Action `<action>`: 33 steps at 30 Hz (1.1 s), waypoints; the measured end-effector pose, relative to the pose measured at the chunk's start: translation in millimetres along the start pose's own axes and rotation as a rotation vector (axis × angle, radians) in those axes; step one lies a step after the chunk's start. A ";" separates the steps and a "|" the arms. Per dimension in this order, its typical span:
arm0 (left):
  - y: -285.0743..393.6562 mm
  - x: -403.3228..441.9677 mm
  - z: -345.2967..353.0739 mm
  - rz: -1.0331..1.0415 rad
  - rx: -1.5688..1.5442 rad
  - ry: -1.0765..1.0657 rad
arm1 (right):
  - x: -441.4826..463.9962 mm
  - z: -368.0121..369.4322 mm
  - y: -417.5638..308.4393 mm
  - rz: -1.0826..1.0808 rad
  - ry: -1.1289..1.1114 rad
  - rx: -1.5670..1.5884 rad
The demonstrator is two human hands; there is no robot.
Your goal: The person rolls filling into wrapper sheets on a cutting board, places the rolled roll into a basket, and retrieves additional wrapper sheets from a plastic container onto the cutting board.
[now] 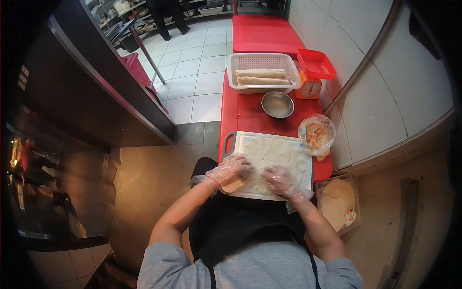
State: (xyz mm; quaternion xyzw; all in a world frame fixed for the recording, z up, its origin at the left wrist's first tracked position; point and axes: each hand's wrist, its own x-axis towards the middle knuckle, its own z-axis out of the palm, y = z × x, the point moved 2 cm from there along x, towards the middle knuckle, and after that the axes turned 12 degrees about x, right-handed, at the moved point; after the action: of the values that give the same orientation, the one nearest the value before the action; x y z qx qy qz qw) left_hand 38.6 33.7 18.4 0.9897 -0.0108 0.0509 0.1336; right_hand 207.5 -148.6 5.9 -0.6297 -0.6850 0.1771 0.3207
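Note:
A white cutting board (230,144) with a grey handle lies in front of me, covered mostly by a thin, pale sheet (269,149) that looks like dough or a wrapper. My left hand (231,171), in a clear plastic glove, is at the board's left side with its fingers curled inward. Under its palm a pale tan piece (234,187) shows; whether the fingers grip it is hidden. My right hand (282,182), gloved too, rests on the sheet's lower middle with its fingers stretched towards the left hand. A plastic bag of orange-pink filling (316,136) sits at the board's upper right.
Beyond the board stand a metal bowl (277,104), a white basket (236,60) holding pale rolls (262,77), and an orange scale (309,86) with a red tray. A lidded tub (338,202) is low at right. Tiled wall borders the red table (231,111). A person (166,17) stands far back.

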 end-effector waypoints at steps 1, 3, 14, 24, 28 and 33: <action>-0.7 2.5 -0.3 0.008 -0.005 -0.028 | 6.8 8.7 -3.4 -0.005 -0.012 -0.024; -2.2 6.9 -2.1 0.027 -0.018 -0.083 | 12.3 11.6 -6.3 0.071 0.005 -0.006; -11.5 23.1 -13.0 0.061 0.112 -0.209 | 6.7 25.1 -2.9 0.102 0.053 -0.086; -38.6 10.2 -14.8 -0.047 -0.049 -0.152 | -3.7 25.8 -9.3 -0.005 -0.016 0.089; -30.2 16.9 -13.0 -0.055 0.050 -0.207 | -1.7 20.4 -12.2 0.069 -0.023 0.135; -16.4 27.5 -17.6 0.007 0.214 -0.363 | 1.8 20.1 -12.1 0.057 0.051 0.167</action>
State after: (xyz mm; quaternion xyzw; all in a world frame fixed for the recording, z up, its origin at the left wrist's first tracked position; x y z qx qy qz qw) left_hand 64.8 54.0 33.8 0.9911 -0.0324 -0.1268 0.0234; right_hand 185.1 -145.3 -0.6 -0.6242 -0.6414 0.2264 0.3844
